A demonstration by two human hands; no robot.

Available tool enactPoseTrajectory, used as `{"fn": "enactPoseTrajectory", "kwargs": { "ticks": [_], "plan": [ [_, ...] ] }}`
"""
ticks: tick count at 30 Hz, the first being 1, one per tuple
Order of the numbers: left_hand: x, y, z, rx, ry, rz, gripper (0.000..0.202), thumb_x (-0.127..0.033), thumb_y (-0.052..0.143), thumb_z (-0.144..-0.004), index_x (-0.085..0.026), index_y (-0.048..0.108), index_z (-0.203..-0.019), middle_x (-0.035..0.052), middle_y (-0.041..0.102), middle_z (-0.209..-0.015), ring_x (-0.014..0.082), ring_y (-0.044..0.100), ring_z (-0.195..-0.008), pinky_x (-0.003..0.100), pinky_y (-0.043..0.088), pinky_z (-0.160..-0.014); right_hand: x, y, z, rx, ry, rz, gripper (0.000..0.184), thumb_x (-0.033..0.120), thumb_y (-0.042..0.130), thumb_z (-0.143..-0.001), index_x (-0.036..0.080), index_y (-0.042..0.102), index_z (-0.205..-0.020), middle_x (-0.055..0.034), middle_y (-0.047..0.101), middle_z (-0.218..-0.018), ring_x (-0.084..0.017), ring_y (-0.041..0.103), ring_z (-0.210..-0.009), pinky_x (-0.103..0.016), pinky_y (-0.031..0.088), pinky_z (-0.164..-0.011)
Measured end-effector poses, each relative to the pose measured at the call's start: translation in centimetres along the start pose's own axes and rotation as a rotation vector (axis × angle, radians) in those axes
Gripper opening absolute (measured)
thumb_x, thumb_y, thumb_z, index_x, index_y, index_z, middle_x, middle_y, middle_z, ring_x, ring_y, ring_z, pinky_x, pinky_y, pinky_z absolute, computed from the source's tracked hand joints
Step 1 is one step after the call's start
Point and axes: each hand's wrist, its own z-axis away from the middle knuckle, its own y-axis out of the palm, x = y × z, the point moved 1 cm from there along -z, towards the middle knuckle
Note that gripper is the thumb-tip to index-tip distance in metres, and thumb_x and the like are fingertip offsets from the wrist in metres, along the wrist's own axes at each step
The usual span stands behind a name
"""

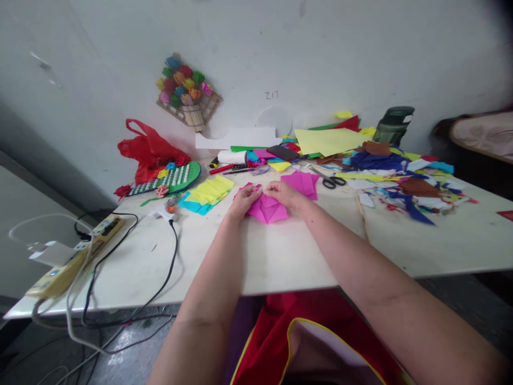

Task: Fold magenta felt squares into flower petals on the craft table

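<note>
A folded piece of magenta paper (pixel 267 209) lies on the white table (pixel 280 251) in front of me. My left hand (pixel 243 200) pinches its upper left edge with closed fingers. My right hand (pixel 284 191) pinches the upper right part of the same piece. More magenta sheets (pixel 302 183) lie just behind my right hand. A stack of yellow and blue paper squares (pixel 208 191) sits to the left of my left hand.
Black scissors (pixel 332 181) lie behind the magenta sheets. Coloured paper scraps (pixel 401 176) cover the right back of the table. A glue gun (pixel 168 208), a power strip (pixel 76 254) with cables, a red bag (pixel 150 149) and markers (pixel 228 169) sit at left.
</note>
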Motion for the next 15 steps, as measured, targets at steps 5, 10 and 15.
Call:
{"fn": "enactPoseTrajectory", "kwargs": {
  "ticks": [5,10,15],
  "plan": [
    [-0.06,0.11,-0.03,0.009,0.029,0.026,0.032,-0.040,0.072,-0.061,-0.015,0.056,-0.073,-0.0030,0.056,-0.063,0.0079,0.050,-0.055,0.020,0.039,-0.053,-0.37,0.08,-0.29,-0.012,-0.036,0.011,0.023,0.038,0.058,-0.063,0.016,0.051,-0.062,0.0047,0.045,-0.059,-0.010,0.040,-0.059,-0.025,0.032,-0.058],
    [-0.04,0.08,0.00,0.013,0.047,0.022,0.031,-0.042,0.069,-0.064,-0.015,0.055,-0.071,-0.0034,0.054,-0.061,0.0074,0.048,-0.054,0.019,0.038,-0.052,-0.02,0.00,-0.04,-0.005,-0.011,0.007,0.026,0.041,0.058,-0.065,0.015,0.054,-0.066,0.0036,0.047,-0.062,-0.010,0.040,-0.060,-0.025,0.033,-0.059],
    [0.13,-0.03,-0.12,0.011,0.047,-0.003,0.030,-0.042,0.068,-0.067,-0.016,0.054,-0.071,-0.0040,0.053,-0.061,0.0068,0.047,-0.053,0.019,0.036,-0.051,0.41,0.18,0.24,0.016,0.021,0.017,0.028,0.042,0.059,-0.062,0.016,0.051,-0.060,0.0051,0.042,-0.056,-0.009,0.036,-0.056,-0.025,0.029,-0.056]
  ]
}}
